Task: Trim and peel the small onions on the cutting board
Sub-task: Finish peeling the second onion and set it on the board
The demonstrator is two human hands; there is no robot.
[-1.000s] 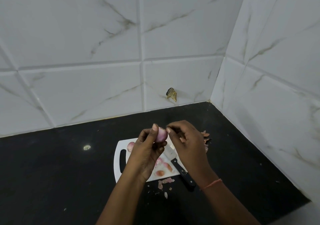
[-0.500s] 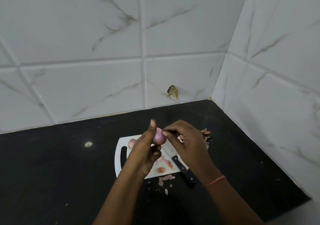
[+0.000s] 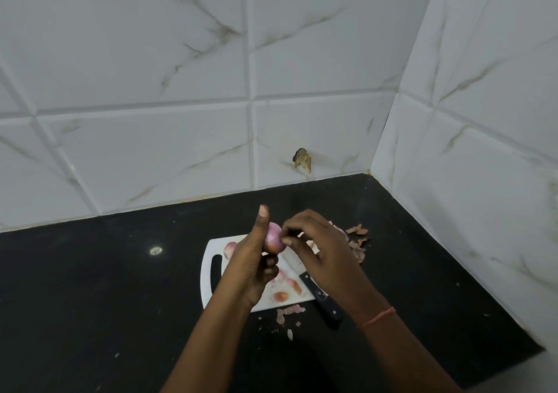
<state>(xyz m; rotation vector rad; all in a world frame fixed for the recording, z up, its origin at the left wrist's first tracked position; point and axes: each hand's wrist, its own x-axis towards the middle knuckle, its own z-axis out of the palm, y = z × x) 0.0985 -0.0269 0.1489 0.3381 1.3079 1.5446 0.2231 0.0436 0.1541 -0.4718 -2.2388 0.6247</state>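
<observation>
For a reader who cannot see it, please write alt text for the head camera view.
Above a white cutting board, the left hand holds a small onion while the right hand pinches at its skin. A black-handled knife lies on the board's right edge, peels lie on the black counter.

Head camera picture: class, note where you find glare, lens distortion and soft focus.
Head view: a small bright glare spot sits on the black countertop; the wall tile grout lines bow from wide-angle distortion; the onion between the two hands looks slightly soft, its skin detail unclear.
</observation>
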